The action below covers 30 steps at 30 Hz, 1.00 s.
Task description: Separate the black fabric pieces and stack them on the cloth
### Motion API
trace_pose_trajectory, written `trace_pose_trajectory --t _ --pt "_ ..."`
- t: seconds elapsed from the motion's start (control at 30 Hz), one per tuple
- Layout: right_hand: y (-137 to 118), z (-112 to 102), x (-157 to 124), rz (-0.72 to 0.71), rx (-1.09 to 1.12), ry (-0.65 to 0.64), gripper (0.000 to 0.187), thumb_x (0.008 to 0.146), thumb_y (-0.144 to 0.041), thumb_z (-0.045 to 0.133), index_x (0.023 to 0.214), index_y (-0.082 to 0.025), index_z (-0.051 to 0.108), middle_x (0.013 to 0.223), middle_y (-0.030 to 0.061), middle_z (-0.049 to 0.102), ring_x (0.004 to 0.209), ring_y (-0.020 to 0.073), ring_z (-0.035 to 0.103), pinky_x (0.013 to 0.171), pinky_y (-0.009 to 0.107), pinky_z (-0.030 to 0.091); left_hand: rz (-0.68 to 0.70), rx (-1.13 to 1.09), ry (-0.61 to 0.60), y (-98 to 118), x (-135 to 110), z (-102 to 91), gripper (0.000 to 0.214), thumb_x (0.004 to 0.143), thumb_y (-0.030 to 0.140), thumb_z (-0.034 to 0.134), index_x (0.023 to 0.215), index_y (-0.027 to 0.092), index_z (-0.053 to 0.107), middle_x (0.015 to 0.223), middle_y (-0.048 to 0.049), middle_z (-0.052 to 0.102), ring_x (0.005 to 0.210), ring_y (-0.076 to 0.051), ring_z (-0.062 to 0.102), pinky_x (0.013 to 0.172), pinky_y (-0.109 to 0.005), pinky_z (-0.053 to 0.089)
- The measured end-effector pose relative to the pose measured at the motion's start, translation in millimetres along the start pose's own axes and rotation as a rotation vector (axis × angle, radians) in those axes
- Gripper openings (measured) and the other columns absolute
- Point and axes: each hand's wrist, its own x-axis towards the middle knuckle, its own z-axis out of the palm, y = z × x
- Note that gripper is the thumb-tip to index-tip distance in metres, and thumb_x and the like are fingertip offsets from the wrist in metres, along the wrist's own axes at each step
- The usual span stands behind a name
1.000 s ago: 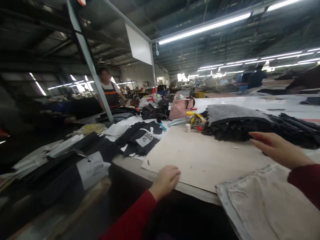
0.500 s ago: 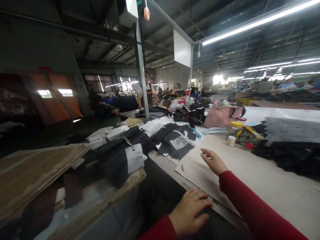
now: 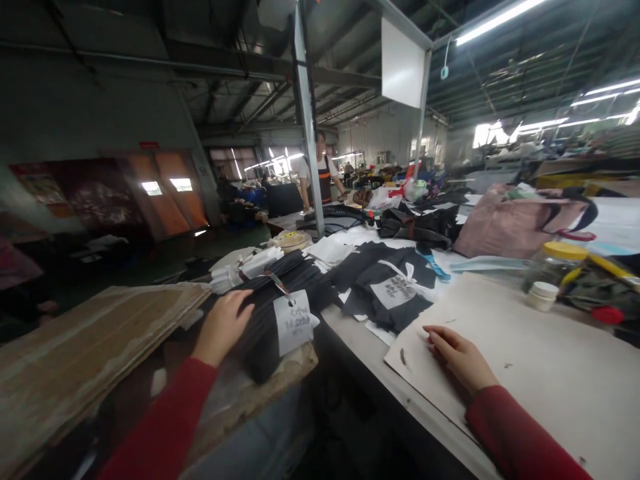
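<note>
My left hand point(image 3: 226, 327) lies against the left side of a stack of black fabric pieces point(image 3: 260, 323), its fingers stretched out and closed round nothing. A handwritten white tag point(image 3: 293, 323) is tied to the front of that stack. My right hand point(image 3: 459, 359) is over the pale paper sheet point(image 3: 540, 373) on the table, fingers loosely extended with nothing in them; whether it touches the sheet I cannot tell. Just beyond it, a second pile of black fabric point(image 3: 345, 273) carries another handwritten label point(image 3: 393, 292) with a white tie.
Flat cardboard point(image 3: 100, 327) lies at the left. To the right stand a pink bag point(image 3: 505, 223), a yellow-lidded jar point(image 3: 555, 267) and a small white-capped bottle point(image 3: 541, 297). A metal post point(image 3: 309, 127) rises behind the fabric. A person point(image 3: 324, 177) stands farther back.
My left hand has moved left and up from the gap beside the table to the black stack. My right hand stays over the paper sheet. The view has turned left.
</note>
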Motion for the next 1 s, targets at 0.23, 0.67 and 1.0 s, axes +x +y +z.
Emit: trace_pose_trajectory --t 0.23,0.67,1.0 --pt "2 2 -4 -0.022 -0.124 -0.04 0.037 0.069 -0.043 0.048 0.097 -0.02 0.058 0.086 0.0047 0.062 0.079 0.0173 0.057 0.069 0.028 0.045 -0.025 0.214 -0.047 -47 18 17.8 0.03 0.075 0.033 0.043 0.1 0.019 0.053 0.103 -0.0065 0.054 0.097 -0.021 0.048 0.087 -0.03 0.036" --pt "-6 0 -8 -0.076 -0.2 -0.03 0.038 0.069 -0.043 0.046 0.095 -0.018 0.059 0.092 0.0053 0.061 0.085 0.0198 0.055 0.076 0.032 0.042 0.11 0.226 -0.022 -48 20 22.9 0.03 0.077 0.025 0.038 0.1 0.016 0.057 0.097 -0.0086 0.056 0.089 -0.023 0.049 0.077 -0.033 0.038" --pt "-9 0 -11 -0.094 -0.205 -0.01 0.036 0.068 -0.041 0.046 0.093 -0.018 0.06 0.09 0.0048 0.062 0.081 0.0188 0.056 0.078 0.032 0.041 0.151 0.393 0.075 -38 2 13.0 0.03 0.08 0.026 0.036 0.1 0.018 0.057 0.093 -0.0077 0.055 0.083 -0.023 0.048 0.073 -0.034 0.037"
